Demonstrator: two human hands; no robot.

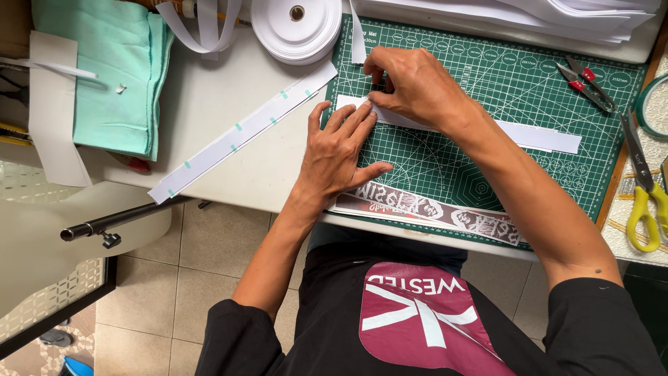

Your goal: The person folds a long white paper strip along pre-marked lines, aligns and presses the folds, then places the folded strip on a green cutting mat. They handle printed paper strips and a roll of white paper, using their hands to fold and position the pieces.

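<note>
Person wearing black long-sleeved top, sleeves pushed up to elbows, maroon patch with white lettering and stripes showing on chest, forearms bare, left hand (341,157) and right hand (410,83) wearing no gloves

Open cutting mat (487,174) right of the hands (376,125); tape roll (297,28) beyond, snips (588,85) and scissors (643,184) at the mat's right edge, printed strip (445,209) along its near edge

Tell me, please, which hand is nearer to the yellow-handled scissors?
Right. The right hand works on the white strip mid-mat, toward the yellow-handled scissors; the left hand lies farther away.
</note>
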